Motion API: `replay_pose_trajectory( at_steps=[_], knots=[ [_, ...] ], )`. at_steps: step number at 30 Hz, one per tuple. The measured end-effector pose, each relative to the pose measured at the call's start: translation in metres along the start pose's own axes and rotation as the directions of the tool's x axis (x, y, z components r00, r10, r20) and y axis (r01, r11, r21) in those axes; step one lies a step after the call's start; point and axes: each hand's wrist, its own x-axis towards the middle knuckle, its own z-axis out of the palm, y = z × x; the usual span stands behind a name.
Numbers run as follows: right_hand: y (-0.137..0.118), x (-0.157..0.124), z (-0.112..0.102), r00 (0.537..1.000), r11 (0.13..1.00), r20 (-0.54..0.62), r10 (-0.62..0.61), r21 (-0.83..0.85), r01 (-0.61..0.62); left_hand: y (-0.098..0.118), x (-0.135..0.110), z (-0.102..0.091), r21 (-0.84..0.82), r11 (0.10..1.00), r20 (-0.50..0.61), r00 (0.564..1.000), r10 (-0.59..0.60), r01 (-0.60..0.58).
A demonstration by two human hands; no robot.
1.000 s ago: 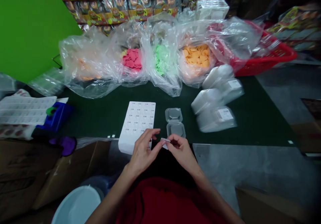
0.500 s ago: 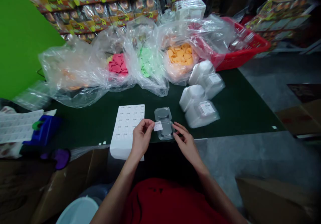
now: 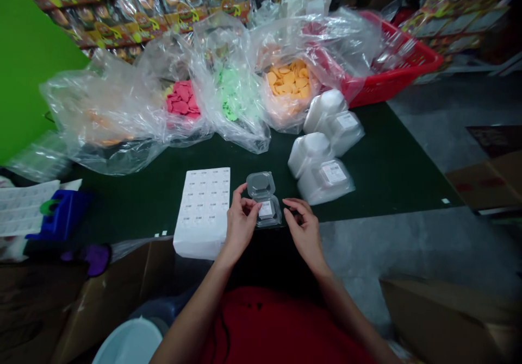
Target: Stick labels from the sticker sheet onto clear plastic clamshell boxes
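Note:
An open clear plastic clamshell box (image 3: 261, 183) lies at the table's near edge, lid half away from me. Over its nearer half is a small white printed label (image 3: 266, 209); my left hand (image 3: 240, 221) pinches the label's left edge between thumb and finger. Whether the label is stuck down or just above the plastic, I cannot tell. My right hand (image 3: 302, 225) stays just right of the box, holding nothing, its fingers bent and apart. Left of the box lies a stack of label sheets (image 3: 204, 195), close to my left hand.
Stacked clamshell boxes with labels (image 3: 326, 179) stand right of centre on the dark green table (image 3: 391, 174). Behind are plastic bags with pink pieces (image 3: 182, 100), green pieces (image 3: 230, 95) and orange pieces (image 3: 289, 79), plus a red basket (image 3: 379, 89). A blue tape dispenser (image 3: 61, 217) sits left.
My left hand has carried the label right and slightly down over the box's nearer half. My right hand has come off the box's right edge. The whole view has shifted slightly.

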Motion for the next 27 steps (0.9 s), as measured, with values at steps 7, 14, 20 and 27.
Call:
replay_pose_trajectory(
  at_steps=[7,14,20,27],
  knots=[
    [0.001,0.001,0.018,0.996,0.995,0.073,-0.059,-0.074,0.064,-0.006,-0.002,0.001,0.055,0.998,-0.012,1.000,0.012,-0.011],
    [0.014,0.002,0.029,0.985,0.975,0.099,-0.141,-0.160,0.156,-0.004,-0.006,0.003,0.203,0.972,0.029,0.993,0.113,-0.117],
    [0.019,0.002,0.028,0.986,0.971,0.100,-0.136,-0.184,0.152,-0.007,-0.011,0.002,0.448,0.864,-0.064,0.956,0.288,-0.230],
    [0.007,-0.010,0.042,0.989,0.911,0.084,-0.119,-0.388,0.142,-0.021,-0.011,-0.027,0.402,0.891,-0.109,0.955,0.275,-0.210]
  ],
)
